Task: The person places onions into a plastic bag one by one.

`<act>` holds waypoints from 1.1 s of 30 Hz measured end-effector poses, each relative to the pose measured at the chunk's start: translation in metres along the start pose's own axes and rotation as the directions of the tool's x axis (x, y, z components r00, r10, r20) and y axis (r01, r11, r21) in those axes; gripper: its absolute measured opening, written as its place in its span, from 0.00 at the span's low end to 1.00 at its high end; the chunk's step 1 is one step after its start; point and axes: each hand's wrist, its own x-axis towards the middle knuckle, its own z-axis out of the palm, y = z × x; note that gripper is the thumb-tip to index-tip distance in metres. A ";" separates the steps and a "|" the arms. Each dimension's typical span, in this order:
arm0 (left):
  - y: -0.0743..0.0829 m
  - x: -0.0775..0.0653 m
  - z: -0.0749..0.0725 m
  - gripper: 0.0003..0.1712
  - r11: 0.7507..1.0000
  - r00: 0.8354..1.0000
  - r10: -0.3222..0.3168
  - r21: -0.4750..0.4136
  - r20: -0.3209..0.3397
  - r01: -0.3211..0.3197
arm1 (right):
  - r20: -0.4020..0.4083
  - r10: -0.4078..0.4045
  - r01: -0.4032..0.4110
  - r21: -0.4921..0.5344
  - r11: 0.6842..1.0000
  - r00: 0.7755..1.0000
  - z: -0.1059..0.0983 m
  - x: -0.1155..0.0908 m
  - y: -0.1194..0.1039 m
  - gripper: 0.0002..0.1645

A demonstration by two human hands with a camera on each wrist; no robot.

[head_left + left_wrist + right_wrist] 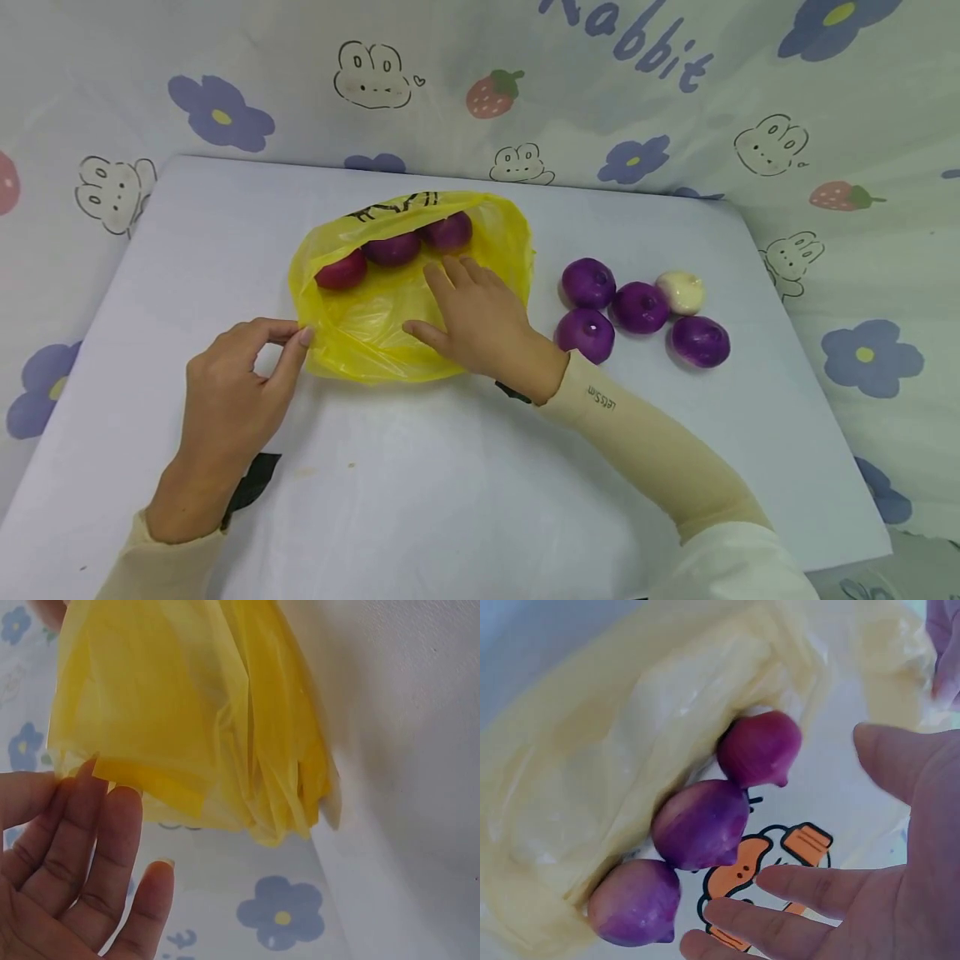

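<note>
A yellow plastic bag (375,329) lies on the table with its mouth spread toward me. Inside it, three purple onions (700,825) sit in a row along the far side. My left hand (236,392) pinches the left edge of the bag's mouth between thumb and fingers. At the bag's opening, my right hand (483,321) reaches in with fingers spread and holds nothing; the onions lie just beyond its fingertips. A cartoon print shows on the bag in the right wrist view.
Right of the bag, several purple onions (641,307) and one pale peeled onion (681,293) are grouped on the white table (420,492). A patterned cloth (450,83) with rabbits and flowers hangs behind the table.
</note>
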 end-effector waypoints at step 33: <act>0.000 0.001 0.000 0.10 1.000 1.000 0.006 0.000 -0.005 -0.006 | -0.107 -0.149 0.156 0.056 0.986 0.983 0.021 -0.086 0.016 0.67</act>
